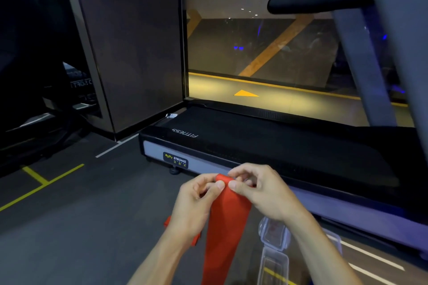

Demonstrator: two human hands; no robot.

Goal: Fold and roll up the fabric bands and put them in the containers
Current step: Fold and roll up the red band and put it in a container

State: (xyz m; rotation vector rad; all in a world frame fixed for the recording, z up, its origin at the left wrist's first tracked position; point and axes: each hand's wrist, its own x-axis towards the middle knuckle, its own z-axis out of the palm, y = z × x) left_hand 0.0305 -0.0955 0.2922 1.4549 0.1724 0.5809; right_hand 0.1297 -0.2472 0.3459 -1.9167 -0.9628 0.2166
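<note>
A red fabric band (pixel 225 222) hangs down between my forearms, and its top end is folded over at my fingertips. My left hand (pixel 196 201) pinches the band's top left corner with thumb and fingers. My right hand (pixel 257 190) pinches the top right corner beside it. More red fabric (pixel 193 239) shows under my left wrist, partly hidden. A clear plastic container (pixel 274 235) with its lid lies on the floor under my right forearm, and something red shows inside it.
A black treadmill (pixel 266 143) with a grey side rail stands just ahead and runs off to the right. Its grey uprights (pixel 361 69) rise at the right. The dark floor (pixel 81 215) with yellow and white lines stretches to the left. A brown wall panel (pixel 129 41) stands behind.
</note>
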